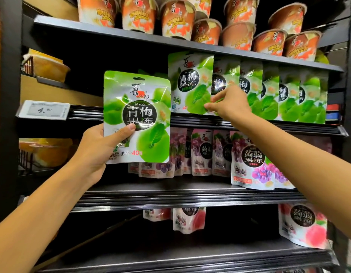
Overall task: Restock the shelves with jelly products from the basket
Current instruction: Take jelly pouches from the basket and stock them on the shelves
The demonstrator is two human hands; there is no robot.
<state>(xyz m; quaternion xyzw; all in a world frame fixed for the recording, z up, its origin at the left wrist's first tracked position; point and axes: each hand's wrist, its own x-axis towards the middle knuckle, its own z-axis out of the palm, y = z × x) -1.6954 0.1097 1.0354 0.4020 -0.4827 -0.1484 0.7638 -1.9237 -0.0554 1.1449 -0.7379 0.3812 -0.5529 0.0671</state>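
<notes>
My left hand point(95, 146) grips a green plum jelly pouch point(140, 107) by its lower left corner, thumb on the front, held upright in front of the shelves. My right hand point(228, 104) reaches to the second shelf point(249, 123) and pinches the lower right edge of the front green pouch point(187, 83) in a row of matching green pouches point(279, 95). The basket is out of view.
Orange jelly cups point(176, 18) crowd the top shelf. Purple jelly pouches point(247, 156) stand on the third shelf, pink peach pouches point(302, 225) on the one below. A price tag point(43, 111) hangs at the left rail. Yellow packs point(46, 67) sit at far left.
</notes>
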